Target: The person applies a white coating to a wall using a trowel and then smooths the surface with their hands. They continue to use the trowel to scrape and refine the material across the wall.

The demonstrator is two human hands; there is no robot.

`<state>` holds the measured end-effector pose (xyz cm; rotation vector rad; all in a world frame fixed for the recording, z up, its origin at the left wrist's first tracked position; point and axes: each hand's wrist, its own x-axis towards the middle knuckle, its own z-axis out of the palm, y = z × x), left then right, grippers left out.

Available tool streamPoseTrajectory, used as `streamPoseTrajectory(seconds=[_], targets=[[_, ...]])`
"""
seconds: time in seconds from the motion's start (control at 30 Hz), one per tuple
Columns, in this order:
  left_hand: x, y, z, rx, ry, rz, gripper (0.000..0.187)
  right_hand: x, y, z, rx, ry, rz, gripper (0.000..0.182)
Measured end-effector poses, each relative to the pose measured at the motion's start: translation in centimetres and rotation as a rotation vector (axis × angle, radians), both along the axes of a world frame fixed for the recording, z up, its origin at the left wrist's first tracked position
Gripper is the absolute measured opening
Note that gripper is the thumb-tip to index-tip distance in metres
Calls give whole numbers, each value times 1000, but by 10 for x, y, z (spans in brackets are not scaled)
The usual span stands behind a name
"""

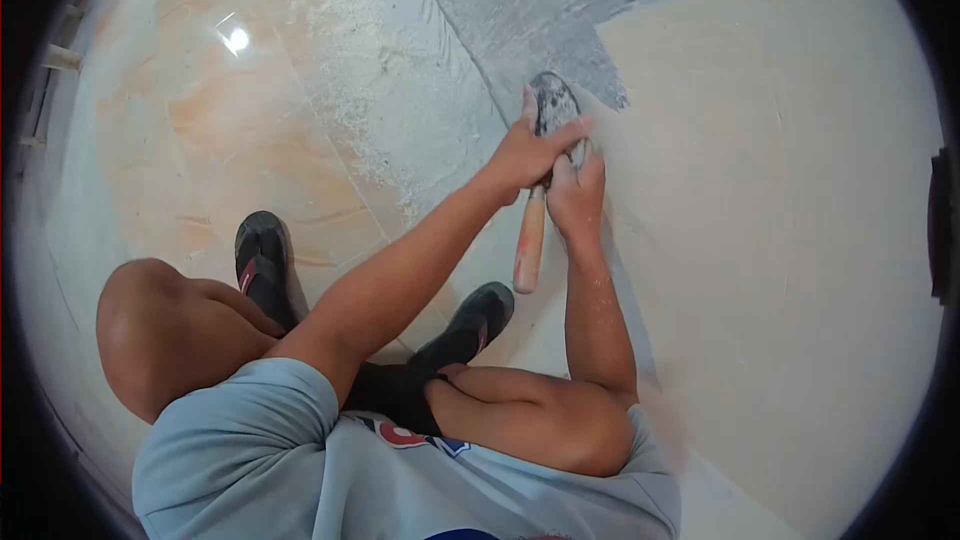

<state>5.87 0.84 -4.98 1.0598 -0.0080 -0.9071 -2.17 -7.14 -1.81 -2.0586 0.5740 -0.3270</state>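
Observation:
I am squatting in front of a wall, and both hands press a trowel against it. The trowel [551, 102] has a grey, plaster-crusted blade and a wooden handle [529, 245] that hangs down below my hands. My left hand [532, 152] lies over the blade with fingers spread on it. Just below it, my right hand [577, 195] grips the neck of the trowel where the blade meets the handle. The blade sits at the border between the grey rough wall patch [530, 0] and the smooth cream plaster coat [780, 160].
A glossy marbled floor tile [220, 130] lies to the left, dusted with white powder [375, 110] along the wall base. My knees [150, 330] and black sandals [262, 255] are below. A dark edge of something [940, 230] shows at far right.

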Motion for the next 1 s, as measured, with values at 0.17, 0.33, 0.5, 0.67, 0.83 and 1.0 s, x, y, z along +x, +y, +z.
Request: streamPoseTrajectory(seconds=[0.17, 0.33, 0.5, 0.67, 0.83, 1.0], targets=[[-11, 0, 1, 48, -98, -31, 131, -12, -1, -4, -44, -62, -21, 28], [2, 3, -7, -70, 56, -97, 131, -2, 1, -5, -60, 37, 11, 29], [-3, 2, -4, -65, 17, -32, 131, 1, 10, 8, -12, -15, -18, 33], [10, 5, -8, -50, 79, -120, 127, 5, 2, -6, -141, 17, 21, 34], [-2, 5, 7, 34, -39, -77, 129, -9, 4, 1, 37, -23, -28, 35], [3, 6, 18, -47, 78, -102, 128, -7, 2, 3, -35, 80, -20, 38]])
